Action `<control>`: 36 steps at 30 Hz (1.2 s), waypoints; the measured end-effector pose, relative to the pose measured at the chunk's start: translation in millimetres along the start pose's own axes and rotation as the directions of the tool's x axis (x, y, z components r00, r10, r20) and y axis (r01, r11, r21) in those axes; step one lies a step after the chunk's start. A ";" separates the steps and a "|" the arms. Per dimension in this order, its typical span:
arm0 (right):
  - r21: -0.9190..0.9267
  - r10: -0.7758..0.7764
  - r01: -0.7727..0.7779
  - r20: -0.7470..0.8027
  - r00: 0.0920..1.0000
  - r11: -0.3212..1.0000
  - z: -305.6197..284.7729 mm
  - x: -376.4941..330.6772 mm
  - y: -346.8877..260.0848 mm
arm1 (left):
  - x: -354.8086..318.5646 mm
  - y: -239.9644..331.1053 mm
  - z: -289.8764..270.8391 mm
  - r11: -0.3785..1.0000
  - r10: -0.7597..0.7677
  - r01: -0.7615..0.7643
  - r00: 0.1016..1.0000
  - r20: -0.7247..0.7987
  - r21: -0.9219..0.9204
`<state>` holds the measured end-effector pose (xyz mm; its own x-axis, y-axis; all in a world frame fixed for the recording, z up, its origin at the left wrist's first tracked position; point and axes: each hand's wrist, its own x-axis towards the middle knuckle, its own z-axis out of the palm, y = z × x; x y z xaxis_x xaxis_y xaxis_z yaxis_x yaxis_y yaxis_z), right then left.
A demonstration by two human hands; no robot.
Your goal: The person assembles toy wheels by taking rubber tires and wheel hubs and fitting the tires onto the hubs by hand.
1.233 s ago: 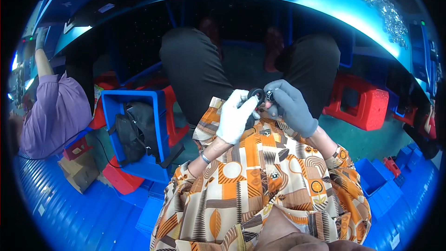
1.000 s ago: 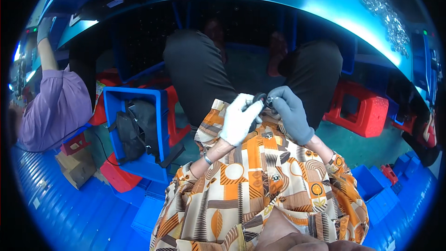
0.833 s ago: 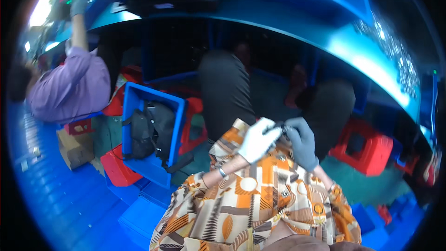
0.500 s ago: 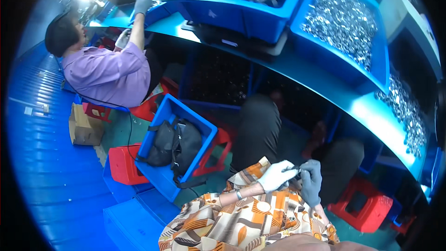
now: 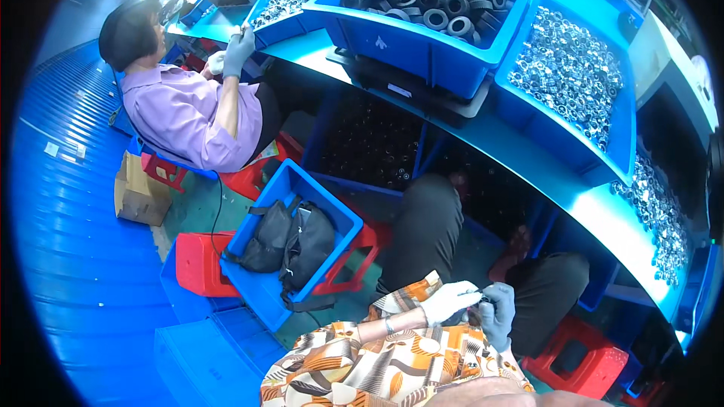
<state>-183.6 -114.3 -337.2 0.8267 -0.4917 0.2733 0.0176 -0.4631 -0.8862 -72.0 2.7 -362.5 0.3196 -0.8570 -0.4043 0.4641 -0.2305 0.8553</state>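
Note:
Over my lap, my left hand [image 5: 451, 302], in a white glove, meets my right hand [image 5: 498, 316], in a grey glove. The fingers of both are closed around a small dark piece [image 5: 483, 298] between the fingertips. Its exact shape is mostly hidden by the gloves. Beneath the hands lies patterned orange, brown and white cloth [image 5: 411, 358], with my dark-trousered knees just beyond.
On the curved bench [image 5: 520, 158] stand a blue bin of black rings [image 5: 407, 44] and a blue tray of shiny metal rings [image 5: 626, 132]; more metal rings [image 5: 654, 218] lie loose at right. Left, a co-worker [image 5: 188, 109] sits beyond a blue crate [image 5: 260, 294] holding black bags. Red stools [image 5: 584, 358] stand around.
The view has shifted, so the bench and bins sit lower in it. The co-worker's raised hand has moved back from the small parts tray. My hands stay together around the small dark piece.

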 end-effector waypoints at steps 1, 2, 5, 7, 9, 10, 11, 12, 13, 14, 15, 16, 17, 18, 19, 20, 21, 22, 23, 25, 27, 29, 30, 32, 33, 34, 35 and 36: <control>0.045 0.076 -0.077 0.025 0.997 0.996 -1.4 -6.9 1.4 | -0.9 2.2 0.4 1.000 0.000 0.000 1.000 0.001 -0.001; 0.044 0.078 -0.079 0.025 0.997 0.996 -2.1 -9.6 4.3 | -2.3 6.0 -0.1 0.999 -0.026 0.027 0.999 0.020 -0.027; 0.033 0.106 -0.107 0.042 0.994 0.994 -0.9 -12.3 9.1 | -2.9 3.6 -0.2 0.999 0.031 -0.031 0.999 0.039 0.006; 0.032 0.091 -0.093 0.039 0.995 0.995 -1.3 -11.5 9.4 | -3.7 3.3 -1.6 0.999 -0.039 0.041 0.997 0.071 -0.027; 0.029 0.081 -0.082 0.035 0.996 0.996 -1.4 -11.1 9.6 | -2.2 0.9 0.2 1.000 -0.014 0.015 0.999 0.044 -0.021; 0.082 0.114 -0.116 0.033 0.993 0.990 -1.0 -12.7 9.0 | -3.6 0.4 2.5 1.000 0.010 -0.010 1.000 0.012 -0.011; 0.135 0.147 -0.151 0.033 0.989 0.979 -1.0 -13.4 7.9 | -4.1 0.9 2.2 0.996 -0.044 0.045 0.999 0.017 -0.077; 0.128 0.111 -0.115 0.033 0.993 0.985 -0.9 -11.3 6.8 | -4.3 2.3 1.3 0.985 -0.097 0.100 0.995 0.025 -0.142; 0.127 0.114 -0.118 0.034 0.993 0.985 0.4 -8.2 1.6 | -4.1 3.0 0.7 0.985 -0.102 0.104 0.995 0.023 -0.140; 0.254 0.181 -0.189 0.054 0.982 0.948 1.6 -5.9 -5.9 | -4.0 2.0 0.5 0.984 -0.104 0.106 0.994 0.023 -0.142; 0.376 0.245 -0.257 0.082 0.966 0.890 2.2 -4.1 -9.6 | -3.8 0.4 0.3 0.990 -0.071 0.075 0.997 0.029 -0.123; 0.375 0.250 -0.262 0.082 0.965 0.889 2.0 -3.2 -9.8 | -4.5 0.8 1.0 0.994 -0.042 0.045 0.998 0.038 -0.103; 0.407 0.267 -0.284 0.097 0.959 0.868 1.9 -2.7 -9.7 | -4.8 1.7 0.5 0.993 -0.049 0.054 0.997 0.054 -0.102; 0.438 0.284 -0.305 0.114 0.952 0.846 1.9 -3.6 -9.3 | -4.9 3.4 -1.2 0.993 -0.057 0.063 0.996 0.069 -0.102; 0.430 0.333 -0.342 0.100 0.938 0.836 1.8 -6.5 -6.5 | -5.1 4.9 -2.4 0.997 -0.046 0.050 0.996 0.080 -0.054; 0.428 0.339 -0.348 0.099 0.935 0.834 1.4 -8.3 -1.7 | -4.3 2.3 -1.8 0.997 -0.051 0.056 0.995 0.083 -0.058; 0.308 0.263 -0.273 0.074 0.962 0.911 1.0 -9.3 4.5 | -2.9 -2.0 -1.7 0.997 -0.062 0.065 0.995 0.073 -0.048; 0.183 0.184 -0.192 0.060 0.981 0.964 2.1 -12.4 9.9 | -3.7 -0.9 -0.3 0.996 -0.075 0.077 0.995 0.061 -0.037; 0.235 0.239 -0.245 0.057 0.969 0.940 5.0 -16.5 12.4 | -5.7 4.7 -1.7 0.989 -0.139 0.141 0.987 0.079 -0.031; 0.205 0.240 -0.248 0.064 0.969 0.947 3.5 -18.3 10.4 | -6.7 2.6 -0.9 0.992 -0.121 0.120 0.990 0.070 0.026; 0.176 0.235 -0.244 0.071 0.969 0.954 3.4 -18.3 10.2 | -6.5 -3.5 -0.5 0.992 -0.098 0.093 0.993 0.061 0.087; 0.235 0.188 -0.196 0.054 0.981 0.952 1.7 -20.7 15.7 | -5.9 -11.3 5.9 0.971 0.127 -0.116 0.991 -0.042 0.209; 0.234 0.190 -0.198 0.054 0.980 0.952 2.6 -21.6 16.6 | -5.5 -14.5 5.5 0.972 0.126 -0.115 0.991 -0.041 0.207; 0.266 0.295 -0.296 0.046 0.954 0.917 4.0 -25.1 16.7 | -6.3 -9.6 6.2 0.977 -0.001 0.005 1.000 -0.018 0.212; 0.265 0.298 -0.299 0.047 0.954 0.917 4.0 -25.3 14.4 | -6.5 -9.2 6.2 0.978 -0.003 0.007 1.000 -0.018 0.209; 0.287 0.357 -0.356 0.051 0.933 0.889 5.1 -21.5 9.7 | -6.6 -7.8 4.8 0.969 -0.020 0.024 1.000 -0.019 0.245; 0.308 0.415 -0.411 0.057 0.908 0.858 6.2 -17.7 4.4 | -7.3 -6.9 4.0 0.959 -0.038 0.042 0.999 -0.021 0.279; 0.309 0.414 -0.412 0.060 0.908 0.858 7.7 -14.1 -3.0 | -8.7 -6.7 4.0 0.959 -0.038 0.043 0.999 -0.024 0.279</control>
<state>-190.9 -100.3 -341.2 0.7919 -0.5940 -0.1413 -0.1517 0.0327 -0.9879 -81.2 9.8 -363.4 0.3221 -0.8362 -0.4439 0.2288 -0.3863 0.8936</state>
